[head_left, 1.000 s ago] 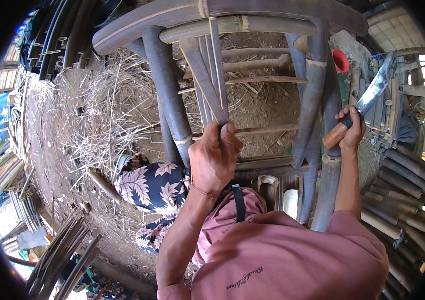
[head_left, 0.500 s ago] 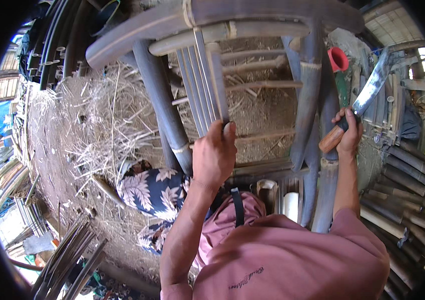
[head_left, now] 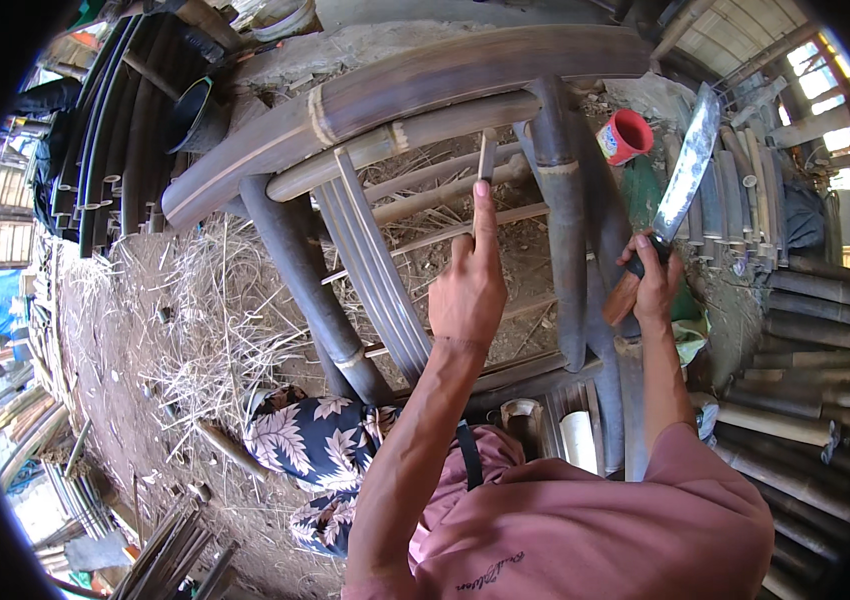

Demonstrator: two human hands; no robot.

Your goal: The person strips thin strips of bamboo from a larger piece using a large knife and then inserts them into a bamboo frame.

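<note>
My left hand (head_left: 470,285) is closed round a narrow bamboo slat (head_left: 487,155), its index finger stretched along it. Only the slat's upper end shows beyond the fingertip; the rest is hidden by the hand or seen edge-on. Below this hand lies the open middle of a dark bamboo frame (head_left: 465,72), crossed by thin rods. A row of upright bamboo slats (head_left: 373,275) lines the frame's left side, to the left of the hand. My right hand (head_left: 655,278) grips a machete (head_left: 693,165) near its dark collar. The broad blade points up and away, and its wooden handle end sticks out below the fingers.
A red container (head_left: 625,138) stands beyond the frame's right side. Bamboo poles (head_left: 785,410) are piled at the right; dark poles (head_left: 95,150) lean at the far left. Shavings (head_left: 235,290) litter the dirt floor. A black bucket (head_left: 190,115) sits at the back left.
My left hand has moved right, away from the row of slats, with its slat and its index finger now extended. The machete stays in my right hand. The whole view has shifted.
</note>
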